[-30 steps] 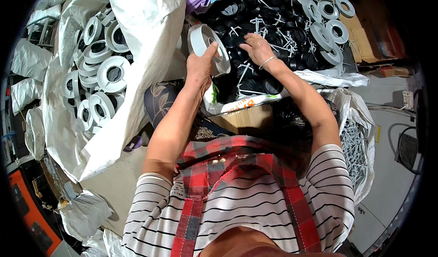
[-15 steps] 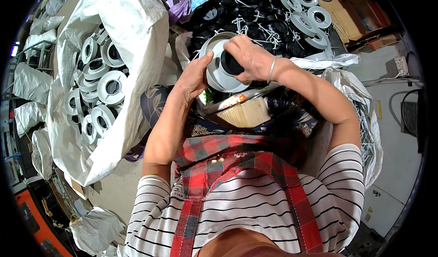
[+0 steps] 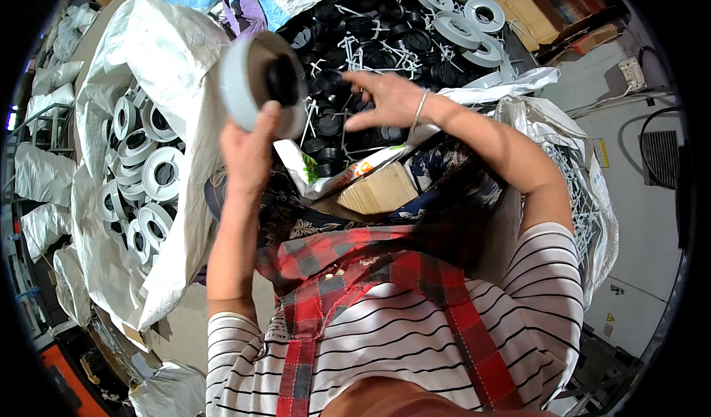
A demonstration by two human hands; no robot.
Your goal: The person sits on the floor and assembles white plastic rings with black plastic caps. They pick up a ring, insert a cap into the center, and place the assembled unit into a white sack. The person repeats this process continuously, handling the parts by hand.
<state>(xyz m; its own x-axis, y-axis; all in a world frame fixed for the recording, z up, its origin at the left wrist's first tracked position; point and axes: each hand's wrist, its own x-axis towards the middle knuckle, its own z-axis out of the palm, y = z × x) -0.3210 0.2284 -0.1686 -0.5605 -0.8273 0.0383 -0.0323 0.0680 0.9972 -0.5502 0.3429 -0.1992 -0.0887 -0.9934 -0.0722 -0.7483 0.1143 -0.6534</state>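
Note:
My left hand (image 3: 252, 147) grips a round grey plastic ring (image 3: 238, 84) with a black round insert (image 3: 282, 78) in its middle, the ring slightly blurred by motion. It is held up beside a white woven sack (image 3: 174, 54). My right hand (image 3: 385, 100) holds nothing, its thumb and fingers apart, above a heap of black round plastic parts (image 3: 359, 26) mixed with thin white sprue pieces (image 3: 355, 58). Below the hands a piece of cardboard (image 3: 379, 189) and a white printed plastic sheet (image 3: 296, 167) lie on my lap.
Many similar grey rings (image 3: 161, 174) fill the white sack at left. More loose grey rings (image 3: 458, 29) lie at the far right of the heap. A sack of thin pale pieces (image 3: 581, 202) stands at right, by a grey metal cabinet (image 3: 637, 247).
My left hand has carried the grey ring with its black insert leftward, toward the white sack. My right hand has let go of it and opened over the black parts.

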